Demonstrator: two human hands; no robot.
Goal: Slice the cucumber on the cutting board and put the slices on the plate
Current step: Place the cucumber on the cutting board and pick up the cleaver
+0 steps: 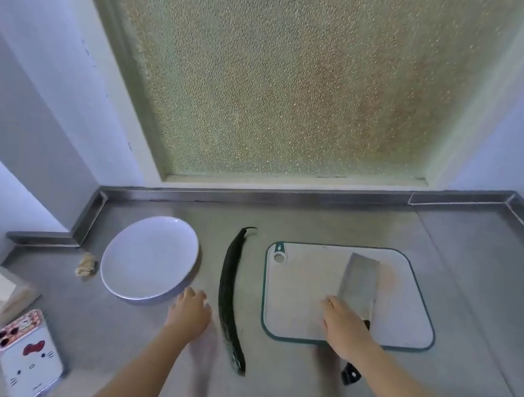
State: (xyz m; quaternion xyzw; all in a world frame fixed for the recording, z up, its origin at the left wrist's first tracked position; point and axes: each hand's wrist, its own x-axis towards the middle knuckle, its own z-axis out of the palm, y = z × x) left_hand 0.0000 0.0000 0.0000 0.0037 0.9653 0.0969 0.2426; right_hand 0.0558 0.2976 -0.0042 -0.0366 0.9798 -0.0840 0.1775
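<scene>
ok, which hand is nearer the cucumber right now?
Left. The left hand is close beside the cucumber, just to its left. The right hand is further off to its right, over the knife handle on the cutting board.

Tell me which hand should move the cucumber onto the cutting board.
Left. The left hand is right beside the cucumber on the counter, holding nothing. The right hand is farther off, over the knife on the cutting board.
</scene>
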